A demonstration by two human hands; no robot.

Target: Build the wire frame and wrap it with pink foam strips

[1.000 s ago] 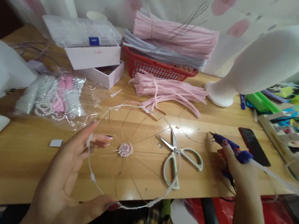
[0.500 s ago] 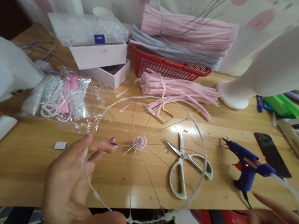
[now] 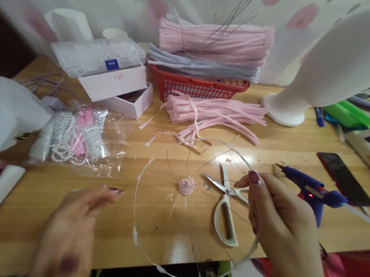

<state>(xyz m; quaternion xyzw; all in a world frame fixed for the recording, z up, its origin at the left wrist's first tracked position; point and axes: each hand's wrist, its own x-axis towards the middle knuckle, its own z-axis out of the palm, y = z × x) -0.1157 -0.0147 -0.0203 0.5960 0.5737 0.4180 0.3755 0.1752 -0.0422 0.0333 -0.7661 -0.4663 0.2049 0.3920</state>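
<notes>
A thin white wire hoop (image 3: 134, 236) with fine spokes and a small pink centre disc (image 3: 186, 186) hovers over the front edge of the wooden table (image 3: 143, 225). My right hand (image 3: 280, 216) is closed on the hoop's right side, fingers pinched round the wire. My left hand (image 3: 68, 228) is blurred, low at the left, apart from the hoop, fingers spread and holding nothing. White-handled scissors (image 3: 226, 206) lie under the hoop. A blue glue gun (image 3: 313, 194) rests on the table just right of my right hand.
Bundles of pink strips (image 3: 210, 112) lie behind, with a red basket (image 3: 197, 84) of pink and grey strips. A bag of pearl beads (image 3: 76, 137), white boxes (image 3: 116, 83), a white foam head (image 3: 345, 56) and a black phone (image 3: 343, 177) also stand here.
My right hand came up from the lower right and took hold of the hoop's right side. My left hand let go of the hoop and dropped away to the left.
</notes>
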